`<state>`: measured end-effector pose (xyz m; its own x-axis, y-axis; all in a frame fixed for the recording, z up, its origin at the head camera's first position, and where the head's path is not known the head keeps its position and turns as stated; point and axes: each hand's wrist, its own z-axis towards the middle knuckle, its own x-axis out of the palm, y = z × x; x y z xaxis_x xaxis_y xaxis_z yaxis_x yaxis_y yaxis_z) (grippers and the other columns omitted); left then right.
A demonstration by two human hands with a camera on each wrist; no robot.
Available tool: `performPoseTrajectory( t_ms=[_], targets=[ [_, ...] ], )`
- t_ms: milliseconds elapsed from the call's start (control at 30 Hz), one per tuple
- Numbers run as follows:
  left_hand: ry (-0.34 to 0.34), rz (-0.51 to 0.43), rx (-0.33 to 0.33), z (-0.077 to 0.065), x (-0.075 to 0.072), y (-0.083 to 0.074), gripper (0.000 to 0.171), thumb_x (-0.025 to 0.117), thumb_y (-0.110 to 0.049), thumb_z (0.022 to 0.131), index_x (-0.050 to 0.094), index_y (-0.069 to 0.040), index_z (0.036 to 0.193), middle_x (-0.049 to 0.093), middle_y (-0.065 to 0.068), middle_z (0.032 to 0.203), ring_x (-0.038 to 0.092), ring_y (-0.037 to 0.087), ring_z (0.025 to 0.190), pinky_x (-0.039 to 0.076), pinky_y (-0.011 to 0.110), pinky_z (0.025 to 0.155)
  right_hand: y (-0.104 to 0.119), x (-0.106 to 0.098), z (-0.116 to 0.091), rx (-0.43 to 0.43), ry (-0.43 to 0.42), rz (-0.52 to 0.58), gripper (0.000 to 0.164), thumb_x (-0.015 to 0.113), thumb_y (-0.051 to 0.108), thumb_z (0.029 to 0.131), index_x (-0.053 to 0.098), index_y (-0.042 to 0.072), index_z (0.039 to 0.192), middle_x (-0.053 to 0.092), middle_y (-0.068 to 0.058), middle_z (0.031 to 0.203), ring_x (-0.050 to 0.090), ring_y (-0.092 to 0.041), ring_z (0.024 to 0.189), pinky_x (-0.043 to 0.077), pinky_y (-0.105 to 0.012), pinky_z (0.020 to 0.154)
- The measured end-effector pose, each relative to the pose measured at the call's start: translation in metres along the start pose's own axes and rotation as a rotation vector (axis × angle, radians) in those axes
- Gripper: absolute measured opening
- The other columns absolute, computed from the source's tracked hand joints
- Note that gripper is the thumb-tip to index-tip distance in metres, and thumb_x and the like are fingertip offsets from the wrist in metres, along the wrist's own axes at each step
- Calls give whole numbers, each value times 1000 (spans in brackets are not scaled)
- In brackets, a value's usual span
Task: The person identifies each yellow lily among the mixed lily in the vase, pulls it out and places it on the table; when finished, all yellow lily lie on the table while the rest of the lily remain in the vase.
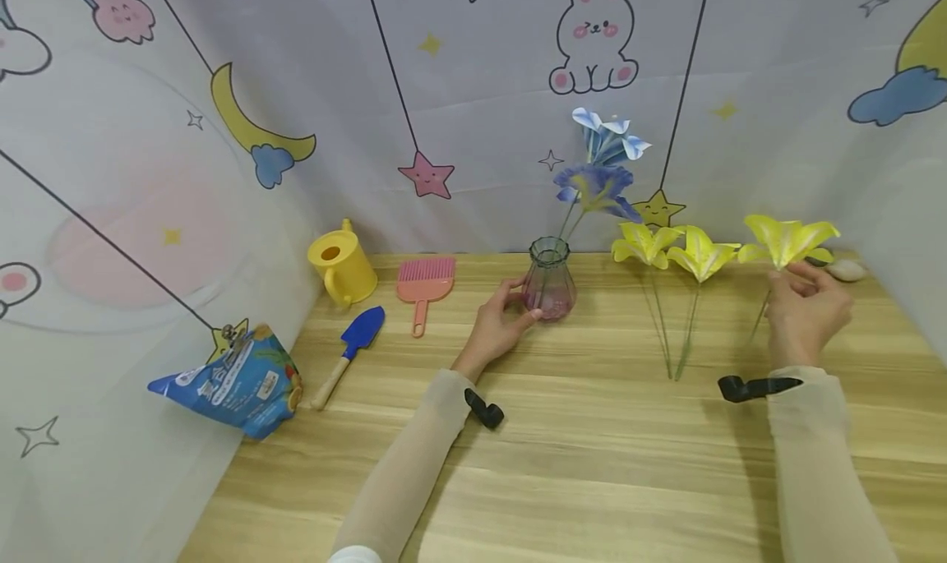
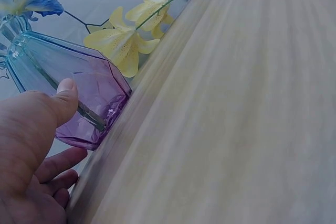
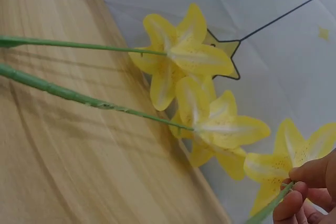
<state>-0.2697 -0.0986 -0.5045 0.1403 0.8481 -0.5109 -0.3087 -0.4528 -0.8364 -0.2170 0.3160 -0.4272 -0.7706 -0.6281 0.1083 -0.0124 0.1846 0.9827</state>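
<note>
My left hand (image 1: 497,325) holds the low part of a glass vase (image 1: 551,288), blue-green at the neck and purple at the base. In the left wrist view the thumb (image 2: 65,100) lies against its near side and other fingers curl beneath and behind. A dark blue iris (image 1: 598,189) and a pale blue flower (image 1: 610,140) stand in the vase, leaning right. At the right, my right hand (image 1: 810,308) pinches the green stem of a yellow lily (image 1: 787,238) just below the bloom. Two more yellow lilies, one left (image 1: 645,244) and one right (image 1: 701,253), lie between the hands.
Left on the wooden table (image 1: 592,464) are a yellow watering can (image 1: 351,267), a pink dustpan-like tool (image 1: 425,282), a blue trowel (image 1: 358,333) and a blue clipped bag (image 1: 247,382). Pebbles (image 1: 847,269) lie behind the right hand. A printed curtain (image 1: 488,94) hangs behind.
</note>
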Motion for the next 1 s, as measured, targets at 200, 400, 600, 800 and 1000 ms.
performPoseTrajectory(
  t_ms=[200,400,600,800,1000],
  targets=[
    [2,5,-10,-1,0,-1,65,77,-37,101,48,-28,159,69,17,147,57,33,148,42,57,126,-18,0,16,73,84,-109,25,80,0,90,75,24,87,67,19,60,60,0,47,48,-16,43],
    [-5,12,-5,-2,-3,2,65,77,-38,101,49,-28,158,70,16,146,57,34,148,42,57,125,-30,5,15,147,203,-212,22,76,1,94,68,19,101,67,14,53,62,-7,40,48,-24,37],
    [-14,7,-2,-3,-4,2,65,78,-37,100,49,-26,157,70,18,145,57,35,148,42,58,125,-31,10,12,202,295,-299,22,78,7,95,64,17,108,69,9,52,66,-7,43,50,-25,39],
    [-10,13,2,-2,-2,-1,65,77,-38,101,48,-29,158,70,17,146,58,34,148,42,58,126,-26,4,10,222,322,-268,19,77,9,95,65,17,107,71,9,54,67,-7,45,51,-25,40],
    [20,-2,-25,-2,-2,-4,69,77,-40,100,45,-34,161,67,16,150,56,33,150,40,58,127,-16,-17,8,39,462,-538,28,68,33,103,64,18,126,74,16,68,69,-2,57,56,-24,52]
  ],
)
